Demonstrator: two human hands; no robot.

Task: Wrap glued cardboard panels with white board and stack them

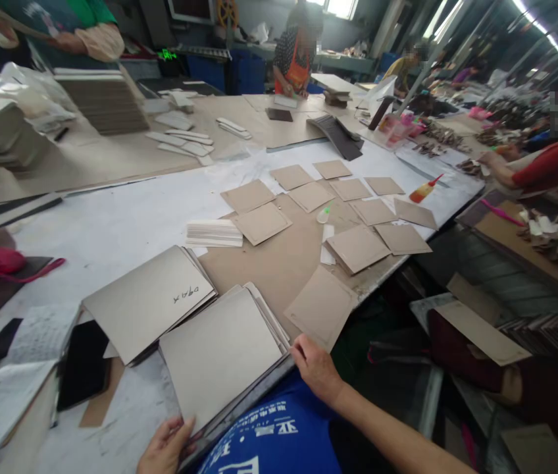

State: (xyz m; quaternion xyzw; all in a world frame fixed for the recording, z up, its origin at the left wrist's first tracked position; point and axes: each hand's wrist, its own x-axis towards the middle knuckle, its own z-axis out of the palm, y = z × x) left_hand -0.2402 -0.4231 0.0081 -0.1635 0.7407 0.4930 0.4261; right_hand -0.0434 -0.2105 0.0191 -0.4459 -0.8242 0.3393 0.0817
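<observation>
A stack of grey cardboard sheets (224, 352) lies at the table edge in front of me. My left hand (168, 444) closes round its near left corner, with the thumb on top and the other fingers partly hidden. At its right corner, my right hand (316, 368) is closed with bent fingers pressed against the sheet edges. A second stack of grey sheets (148, 299), its top one marked by hand, sits just behind and to the left. Beyond my right hand is a loose tan square panel (322, 306) with a line along its border.
Several tan panels (262, 222) are spread over the table. A pile of white strips (214, 233), a glue bottle (425, 189), a black phone (84, 365) and an open notebook (10, 395) lie around. Co-workers stand at the far side and right.
</observation>
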